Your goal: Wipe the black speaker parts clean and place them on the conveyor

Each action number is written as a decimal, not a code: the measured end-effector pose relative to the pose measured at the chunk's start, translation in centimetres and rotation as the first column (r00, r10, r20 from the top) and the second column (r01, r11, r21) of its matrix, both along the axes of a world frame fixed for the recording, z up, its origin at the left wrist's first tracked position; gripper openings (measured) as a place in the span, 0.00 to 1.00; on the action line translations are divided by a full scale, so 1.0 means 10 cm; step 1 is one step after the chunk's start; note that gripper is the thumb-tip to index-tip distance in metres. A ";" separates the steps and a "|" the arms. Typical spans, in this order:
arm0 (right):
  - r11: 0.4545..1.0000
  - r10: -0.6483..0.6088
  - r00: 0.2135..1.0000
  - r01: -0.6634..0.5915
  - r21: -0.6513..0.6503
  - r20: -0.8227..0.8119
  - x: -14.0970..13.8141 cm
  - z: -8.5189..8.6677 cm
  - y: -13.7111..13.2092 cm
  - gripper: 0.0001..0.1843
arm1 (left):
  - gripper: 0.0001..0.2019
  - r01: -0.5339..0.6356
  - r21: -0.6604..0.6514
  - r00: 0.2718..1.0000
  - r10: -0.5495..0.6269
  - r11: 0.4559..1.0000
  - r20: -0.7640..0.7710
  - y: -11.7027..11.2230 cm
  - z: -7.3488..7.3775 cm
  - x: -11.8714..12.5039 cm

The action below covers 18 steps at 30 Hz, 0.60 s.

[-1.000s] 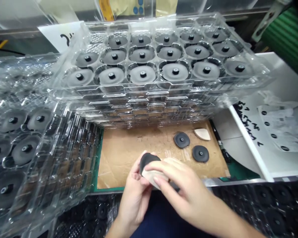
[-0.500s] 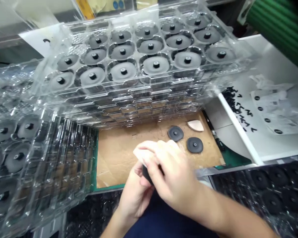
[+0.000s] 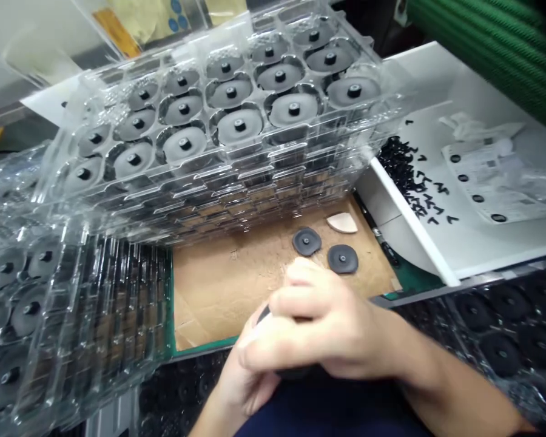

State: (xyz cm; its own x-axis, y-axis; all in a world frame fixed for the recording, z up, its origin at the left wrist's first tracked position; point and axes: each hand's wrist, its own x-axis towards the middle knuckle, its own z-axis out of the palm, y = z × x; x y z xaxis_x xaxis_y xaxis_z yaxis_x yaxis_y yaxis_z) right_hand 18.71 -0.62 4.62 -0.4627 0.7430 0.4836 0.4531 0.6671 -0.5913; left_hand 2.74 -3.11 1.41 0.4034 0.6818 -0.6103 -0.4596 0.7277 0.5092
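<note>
In front of you, a tall stack of clear plastic blister trays (image 3: 236, 200) stands on the bench, its top tray filled with rows of grey discs (image 3: 239, 126), each with a black central stud. A second stack of clear trays (image 3: 50, 303) lies to your left, tilted toward you, and more trays of dark discs (image 3: 500, 349) sit low on your right. Beyond those is a white bin (image 3: 437, 243) holding a scatter of small black pieces (image 3: 403, 173) and a printed sheet (image 3: 495, 185). Directly ahead, a cardboard sheet (image 3: 218, 291) lies on a green mat (image 3: 414, 279), carrying two black discs (image 3: 306, 241) (image 3: 343, 259) just beside each other and a pale wedge-shaped pad (image 3: 341, 223) near them. Your hands are together above the near edge of the cardboard. Your right hand (image 3: 327, 321) is curled over the top of a dark disc (image 3: 264, 313), its fingers closed and covering nearly all of it. Your left hand (image 3: 241, 379) sits beneath, touching the disc, but your right hand hides its grip, so you cannot tell how its fingers are set.
</note>
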 end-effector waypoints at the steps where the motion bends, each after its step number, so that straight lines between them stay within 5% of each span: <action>1: 1.000 0.021 1.000 -0.021 0.010 -0.009 0.05 -0.03 0.05 0.15 | 0.21 0.027 -0.004 0.999 -0.027 1.000 0.017 0.00 0.01 0.01; 3: 0.991 -0.120 0.993 0.119 -0.055 -0.008 0.16 -0.13 0.05 0.14 | 0.25 0.060 -0.013 0.996 -0.058 0.998 0.072 0.00 0.03 0.00; 6: 0.882 -0.383 0.921 0.343 -0.323 -0.069 0.27 -0.35 -0.15 0.13 | 0.30 0.065 -0.056 0.983 -0.054 0.996 0.174 0.00 0.05 -0.02; 9: 0.767 -0.423 0.901 0.303 -0.566 -0.092 0.29 -0.64 -0.46 0.13 | 0.28 0.090 -0.077 0.976 -0.072 0.993 0.207 0.00 0.05 -0.01; 12: 0.708 -0.433 0.900 0.305 -0.637 -0.052 0.29 -0.84 -0.65 0.12 | 0.29 0.123 -0.079 0.973 -0.104 0.989 0.205 0.01 0.06 0.02; 16: 0.680 -0.623 0.780 0.509 -0.528 -0.051 0.30 -0.56 -0.59 0.13 | 0.30 0.135 -0.060 0.970 -0.120 0.989 0.210 0.02 0.05 0.05; 18: 0.797 -0.570 0.812 0.508 -0.327 -0.126 0.24 -0.27 -0.49 0.14 | 0.31 0.128 -0.040 0.981 -0.121 0.991 0.149 0.00 0.02 0.05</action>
State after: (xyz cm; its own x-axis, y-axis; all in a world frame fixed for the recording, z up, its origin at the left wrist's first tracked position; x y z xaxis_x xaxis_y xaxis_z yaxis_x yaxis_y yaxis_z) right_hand 21.10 -5.48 1.90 0.1403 0.9530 0.2686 0.5375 0.1545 -0.8290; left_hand 3.27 -3.07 1.56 0.5709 0.5912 -0.5698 -0.4305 0.8064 0.4054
